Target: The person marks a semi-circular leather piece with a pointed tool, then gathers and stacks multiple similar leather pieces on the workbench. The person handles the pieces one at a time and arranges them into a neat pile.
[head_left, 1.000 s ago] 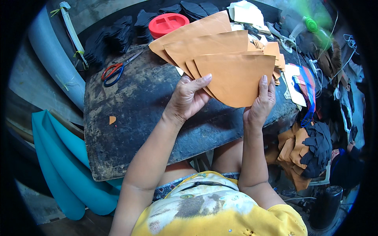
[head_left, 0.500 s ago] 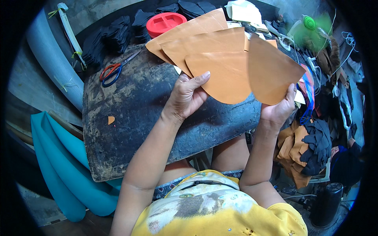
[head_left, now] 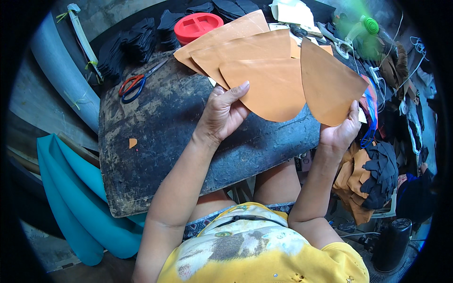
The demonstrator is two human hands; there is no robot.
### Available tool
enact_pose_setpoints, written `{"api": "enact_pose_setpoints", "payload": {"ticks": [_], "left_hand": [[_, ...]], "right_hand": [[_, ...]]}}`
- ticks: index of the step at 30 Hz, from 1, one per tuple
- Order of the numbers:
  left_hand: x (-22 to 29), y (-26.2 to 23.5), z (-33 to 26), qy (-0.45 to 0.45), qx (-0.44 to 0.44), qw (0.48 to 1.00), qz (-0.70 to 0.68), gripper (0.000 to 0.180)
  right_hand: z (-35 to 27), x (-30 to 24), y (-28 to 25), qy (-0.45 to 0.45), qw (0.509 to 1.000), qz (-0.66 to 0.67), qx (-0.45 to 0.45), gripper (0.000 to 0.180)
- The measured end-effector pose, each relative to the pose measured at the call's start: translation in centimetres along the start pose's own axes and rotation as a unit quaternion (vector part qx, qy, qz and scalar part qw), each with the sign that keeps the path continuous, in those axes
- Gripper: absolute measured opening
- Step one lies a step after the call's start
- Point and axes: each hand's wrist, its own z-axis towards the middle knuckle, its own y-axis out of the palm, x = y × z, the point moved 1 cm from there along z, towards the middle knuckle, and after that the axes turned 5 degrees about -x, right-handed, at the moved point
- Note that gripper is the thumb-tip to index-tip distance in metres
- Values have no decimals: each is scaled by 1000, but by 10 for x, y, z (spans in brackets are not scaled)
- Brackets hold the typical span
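Observation:
My left hand [head_left: 222, 115] grips a fanned stack of tan leather pieces [head_left: 250, 61] over a dark, worn work board [head_left: 155, 137]. The nearest piece in the fan is rounded at its lower edge. My right hand [head_left: 340, 132] holds one separate tan leather piece [head_left: 328, 85] lifted up to the right of the stack, apart from it. Both forearms come in from the lower edge.
Red-and-blue handled scissors [head_left: 134, 85] lie at the board's far left. A red round lid [head_left: 198, 26] and stacks of black cut pieces [head_left: 127, 47] sit behind. A small tan scrap [head_left: 132, 142] lies on the board. Teal foam sheets [head_left: 71, 198] lean at left; black and tan offcuts [head_left: 373, 174] pile at right.
My right hand has pulled the top tan piece off the stack and lifted it to the right. My left hand keeps holding the remaining fan.

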Motion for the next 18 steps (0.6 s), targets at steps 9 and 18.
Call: {"api": "enact_pose_setpoints", "payload": {"ticks": [9,18], "left_hand": [[0,-1,1,13,-9,1000,-22,44],[-7,2,-1,19,-19,1000,-13,50]], "right_hand": [[-3,13,1,42,999,-5,-3,22],[-33,72,11,91,991,-98,1,23]]}}
